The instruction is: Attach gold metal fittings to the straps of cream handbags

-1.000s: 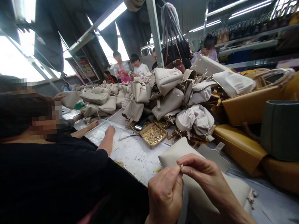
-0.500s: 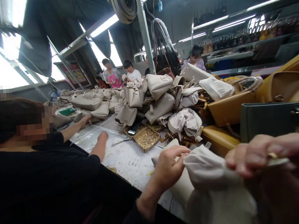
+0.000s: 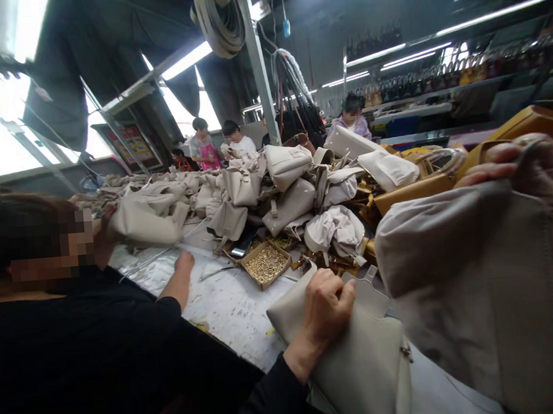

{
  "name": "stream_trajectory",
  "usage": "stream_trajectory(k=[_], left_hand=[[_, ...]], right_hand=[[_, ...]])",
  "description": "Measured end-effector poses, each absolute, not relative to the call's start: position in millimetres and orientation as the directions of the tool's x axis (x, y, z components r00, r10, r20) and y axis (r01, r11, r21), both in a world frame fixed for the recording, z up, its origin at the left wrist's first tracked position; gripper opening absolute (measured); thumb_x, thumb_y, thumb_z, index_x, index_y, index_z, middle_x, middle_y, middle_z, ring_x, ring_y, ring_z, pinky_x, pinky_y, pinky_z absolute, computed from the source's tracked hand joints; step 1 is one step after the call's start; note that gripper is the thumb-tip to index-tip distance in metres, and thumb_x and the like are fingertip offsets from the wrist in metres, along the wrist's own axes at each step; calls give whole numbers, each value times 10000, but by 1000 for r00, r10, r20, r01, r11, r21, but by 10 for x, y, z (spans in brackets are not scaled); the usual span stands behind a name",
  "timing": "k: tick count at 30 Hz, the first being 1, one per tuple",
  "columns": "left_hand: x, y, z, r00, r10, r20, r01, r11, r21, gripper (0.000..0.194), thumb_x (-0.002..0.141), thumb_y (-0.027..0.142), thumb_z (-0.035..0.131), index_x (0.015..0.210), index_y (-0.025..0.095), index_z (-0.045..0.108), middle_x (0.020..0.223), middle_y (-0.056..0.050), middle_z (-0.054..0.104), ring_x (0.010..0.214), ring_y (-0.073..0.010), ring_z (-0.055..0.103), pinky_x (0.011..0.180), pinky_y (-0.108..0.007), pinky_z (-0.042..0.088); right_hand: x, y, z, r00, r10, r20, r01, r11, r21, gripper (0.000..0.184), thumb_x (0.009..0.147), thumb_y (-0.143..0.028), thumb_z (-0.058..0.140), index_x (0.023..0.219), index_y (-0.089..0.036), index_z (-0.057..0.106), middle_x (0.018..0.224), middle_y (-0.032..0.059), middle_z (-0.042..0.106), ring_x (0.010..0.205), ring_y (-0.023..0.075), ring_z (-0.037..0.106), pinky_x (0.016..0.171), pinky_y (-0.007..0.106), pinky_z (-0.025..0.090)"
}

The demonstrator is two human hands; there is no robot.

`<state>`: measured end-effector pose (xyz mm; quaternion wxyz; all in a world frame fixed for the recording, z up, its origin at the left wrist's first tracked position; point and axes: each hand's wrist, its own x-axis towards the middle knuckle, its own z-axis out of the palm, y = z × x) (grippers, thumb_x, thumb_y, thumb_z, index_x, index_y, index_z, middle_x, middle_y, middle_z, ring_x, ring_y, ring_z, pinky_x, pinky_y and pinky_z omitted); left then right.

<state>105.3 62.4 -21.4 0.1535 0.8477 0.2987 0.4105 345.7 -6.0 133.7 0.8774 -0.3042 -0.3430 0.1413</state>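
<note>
The left hand point(image 3: 327, 302) rests on a cream bag point(image 3: 360, 360), which lies on the counter point(image 3: 227, 306) just in front of the person. Its fingers are curled together in a loose fist, and I cannot tell whether they also pinch something. The right hand point(image 3: 538, 161) is up at the right side, clamped on the top of a greyish cloth lining point(image 3: 458, 263); this part is near the camera and blurred, so the exact grip of the thumb is not certain. The lining hangs down from this hand, to the right of the cream bag, and a zipper seems to run along its right side.

Beyond the left hand, a shallow cardboard box point(image 3: 278, 274) stands on the counter, filled with small gold pieces point(image 3: 265, 263). Behind it rises a large pile of cream bags point(image 3: 288, 166), with a crumpled pale cloth point(image 3: 336, 231) at its near edge. Mustard bags point(image 3: 414, 191) lie to the right of this pile. On the left sits a co-worker in a dark top point(image 3: 92, 362), with one forearm on the counter and a pale bag point(image 3: 148, 223) at the other hand.
</note>
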Motion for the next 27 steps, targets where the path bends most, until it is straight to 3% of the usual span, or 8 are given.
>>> stream_trajectory(k=[4,7,10,12,18,23,27], left_hand=[[690,361,-50,322,558,765,9,-809,587,412,948,211,517,547,209,426,590,-1,467,668,-166,539,793,-389,578],[372,210,-8,343,528,777,-58,-813,579,325,923,191,537,603,204,480,615,-1,478,705,-179,557,828,-439,591],[98,177,-126,286,583,761,-4,-793,609,287,919,187,532,639,207,472,646,-2,478,778,-198,564,946,-513,547],[-44,182,-246,221,646,731,56,-757,651,283,925,196,527,651,209,461,679,-11,497,866,-220,565,1025,-544,490],[-262,102,-398,116,751,650,147,-660,737,310,943,230,529,640,206,470,762,-33,514,938,-235,538,997,-489,489],[-265,35,-400,43,758,651,176,-647,742,288,936,216,526,660,208,444,782,-24,483,940,-225,523,1066,-505,464],[-293,-11,-438,11,749,662,246,-644,724,271,921,208,532,661,209,460,808,-31,523,978,-235,548,1067,-503,485]], right_hand=[[3201,69,1438,645,565,514,-276,800,-532,300,578,-278,991,745,-243,744,767,-67,632,594,51,549,680,287,478],[3101,197,1578,562,577,592,-346,815,-465,284,652,-252,965,785,-233,714,790,-85,640,619,34,561,702,248,477],[2983,392,1687,492,575,654,-351,818,-455,126,900,-229,778,831,-259,677,820,-115,641,641,23,572,767,275,465],[2827,529,1675,456,610,648,-398,791,-465,124,949,-222,716,849,-259,652,815,-121,646,630,19,580,757,271,473],[2163,735,1402,343,804,486,-637,579,-508,410,638,-314,982,839,-250,631,769,-92,695,597,54,624,642,184,544],[1800,714,1235,362,835,414,-586,549,-596,386,702,-389,935,876,-255,618,811,-67,715,634,90,669,615,198,558],[1573,593,885,313,929,198,-597,354,-720,404,711,-437,920,875,-234,612,821,-28,729,620,120,682,528,190,531]])
